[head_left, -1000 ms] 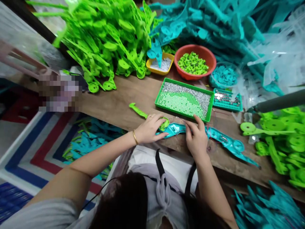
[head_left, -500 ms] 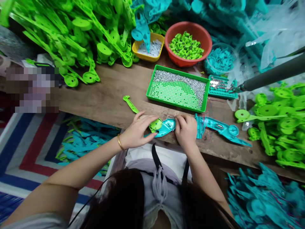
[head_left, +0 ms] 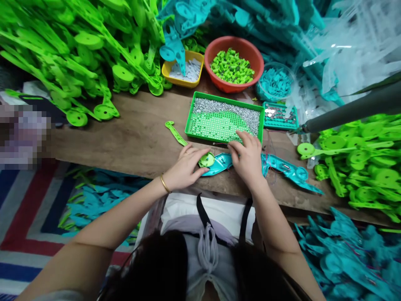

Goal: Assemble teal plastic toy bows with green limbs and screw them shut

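Note:
My left hand [head_left: 189,165] grips the round end of a green plastic arm [head_left: 176,134], which lies over the left end of a blue plastic shell [head_left: 221,163]. My right hand [head_left: 248,156] is above the shell's right part, fingers apart and pointing at the near edge of a green tray [head_left: 187,121] of small silvery pieces. Whether its fingertips touch anything cannot be made out. Another blue shell [head_left: 282,165] with thin wires lies to the right of my right hand.
Behind the tray stand a yellow bowl [head_left: 181,82], a red bowl [head_left: 232,85] and a teal tray [head_left: 280,121]. Green parts [head_left: 122,77] are heaped at the left, more [head_left: 360,154] at the right. A dark rod [head_left: 347,106] juts in from the right.
My right hand has lifted off the blue shell, its fingers opening toward the green tray. The left hand keeps its grip. The whole view has shifted slightly.

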`<action>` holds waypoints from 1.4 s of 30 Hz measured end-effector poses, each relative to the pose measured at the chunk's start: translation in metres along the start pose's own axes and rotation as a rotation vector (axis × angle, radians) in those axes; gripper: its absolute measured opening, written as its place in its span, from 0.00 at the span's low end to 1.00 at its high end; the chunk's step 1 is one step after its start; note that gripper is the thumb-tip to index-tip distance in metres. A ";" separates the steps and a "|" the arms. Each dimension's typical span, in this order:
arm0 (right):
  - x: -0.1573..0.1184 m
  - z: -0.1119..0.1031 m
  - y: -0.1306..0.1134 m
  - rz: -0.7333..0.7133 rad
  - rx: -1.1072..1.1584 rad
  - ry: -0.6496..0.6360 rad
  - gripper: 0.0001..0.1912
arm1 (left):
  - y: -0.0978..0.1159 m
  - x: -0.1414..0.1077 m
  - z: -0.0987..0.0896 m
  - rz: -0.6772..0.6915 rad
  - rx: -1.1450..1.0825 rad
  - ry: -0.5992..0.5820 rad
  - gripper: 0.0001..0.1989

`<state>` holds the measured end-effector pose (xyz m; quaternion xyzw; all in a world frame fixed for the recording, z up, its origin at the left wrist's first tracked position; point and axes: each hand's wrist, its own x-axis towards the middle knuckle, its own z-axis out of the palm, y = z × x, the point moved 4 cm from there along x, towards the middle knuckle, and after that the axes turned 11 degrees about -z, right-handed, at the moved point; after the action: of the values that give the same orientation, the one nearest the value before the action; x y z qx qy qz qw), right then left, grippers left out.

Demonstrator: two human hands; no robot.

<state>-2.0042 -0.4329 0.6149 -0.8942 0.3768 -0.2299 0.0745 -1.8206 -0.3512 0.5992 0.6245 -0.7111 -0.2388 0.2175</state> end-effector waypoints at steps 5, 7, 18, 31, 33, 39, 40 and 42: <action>0.010 0.006 0.024 -0.041 0.094 -0.073 0.13 | 0.004 0.000 0.006 0.006 0.003 0.046 0.25; 0.012 0.006 0.029 -0.036 0.082 -0.047 0.12 | 0.004 -0.001 0.007 -0.003 0.008 0.058 0.25; 0.016 -0.020 0.013 0.038 0.349 0.159 0.11 | 0.009 0.001 -0.002 0.032 -0.039 0.096 0.29; 0.037 0.000 -0.060 -0.009 0.504 -0.144 0.10 | -0.028 -0.014 -0.050 -0.388 -0.623 0.350 0.15; 0.043 0.003 -0.064 -0.026 0.489 -0.170 0.10 | -0.033 -0.017 -0.050 -0.410 -0.653 0.362 0.15; 0.055 0.012 -0.060 0.060 0.392 -0.223 0.10 | -0.054 -0.016 -0.066 -0.380 -0.259 0.572 0.10; 0.056 0.014 -0.059 0.078 0.369 -0.246 0.08 | -0.057 -0.013 -0.068 -0.355 -0.184 0.588 0.09; 0.059 0.016 -0.061 0.075 0.338 -0.301 0.06 | -0.064 -0.006 -0.068 -0.309 -0.076 0.578 0.09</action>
<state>-1.9217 -0.4319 0.6406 -0.8787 0.3503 -0.1507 0.2873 -1.7282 -0.3570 0.6141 0.7584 -0.5072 -0.1083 0.3948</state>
